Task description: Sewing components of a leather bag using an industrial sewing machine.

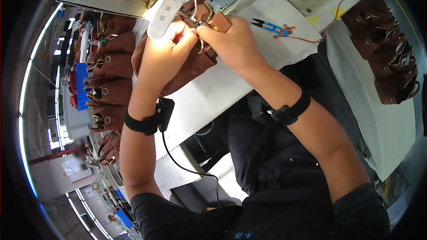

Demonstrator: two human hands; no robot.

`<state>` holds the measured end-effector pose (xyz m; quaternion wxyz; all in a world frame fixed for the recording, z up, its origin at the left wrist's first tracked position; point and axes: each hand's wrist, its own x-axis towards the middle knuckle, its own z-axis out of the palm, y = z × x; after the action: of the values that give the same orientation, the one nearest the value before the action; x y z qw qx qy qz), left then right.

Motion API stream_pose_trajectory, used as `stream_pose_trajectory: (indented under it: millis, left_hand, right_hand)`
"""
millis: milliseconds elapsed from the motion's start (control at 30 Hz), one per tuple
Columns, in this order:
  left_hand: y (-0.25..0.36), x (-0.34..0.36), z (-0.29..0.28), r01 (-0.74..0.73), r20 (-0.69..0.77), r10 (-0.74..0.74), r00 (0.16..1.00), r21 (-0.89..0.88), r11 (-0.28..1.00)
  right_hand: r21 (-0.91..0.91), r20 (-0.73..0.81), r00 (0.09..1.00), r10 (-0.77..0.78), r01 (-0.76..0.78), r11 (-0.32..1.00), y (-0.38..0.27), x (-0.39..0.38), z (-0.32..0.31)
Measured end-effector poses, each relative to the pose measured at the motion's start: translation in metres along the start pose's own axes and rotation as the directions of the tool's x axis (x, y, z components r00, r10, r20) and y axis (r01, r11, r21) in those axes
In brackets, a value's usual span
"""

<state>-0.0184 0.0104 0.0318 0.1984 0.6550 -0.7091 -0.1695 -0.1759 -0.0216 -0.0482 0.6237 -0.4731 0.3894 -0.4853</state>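
White worktable (218, 86) ran beneath us, a row of brown leather bags (118, 62) stacked out at ten o'clock, and there we were, busy at eleven! One brown leather bag (187, 78) with gold-toned zip teeth lay under our hands. Our left hand (168, 55) was curled, thumb to fingers; our right hand (238, 44) was bunched opposite, a small brown leather tab (221, 21) beside its fingers. Just what the tips pinched, we couldn't tell.

Trouble? We reckoned a quick lift might knock the long white plastic housing (171, 11) crowding our left hand. Blue-handled snips (271, 27) at one o'clock pointed towards our right hand; a careless swing outward could mean a jab. The thin black cable (200, 173) looping at seven might snag on the table's front edge.

Room, though: bare white top opened at twelve, while a reddish-brown cord (307, 40) trailed across two.
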Motion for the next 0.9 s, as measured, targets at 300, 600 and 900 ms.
stream_pose_trajectory:
  millis: [300, 600, 900]
  left_hand:
    - [0.006, -0.033, 0.021, -0.240, -0.262, 0.280, 0.923, 0.176, 0.955]
    - [-0.002, -0.036, 0.031, -0.282, -0.292, 0.341, 0.893, 0.227, 0.932]
    - [0.003, -0.037, 0.034, -0.264, -0.268, 0.356, 0.895, 0.323, 0.909]
  right_hand:
    - [0.393, 0.166, 0.986, -0.022, -0.046, 0.918, 0.011, 0.000, -0.006]
    - [0.255, 0.160, 0.987, 0.022, -0.063, 0.965, 0.012, -0.002, -0.010]
    - [0.179, 0.163, 0.986, 0.021, -0.051, 0.983, 0.012, -0.010, -0.016]
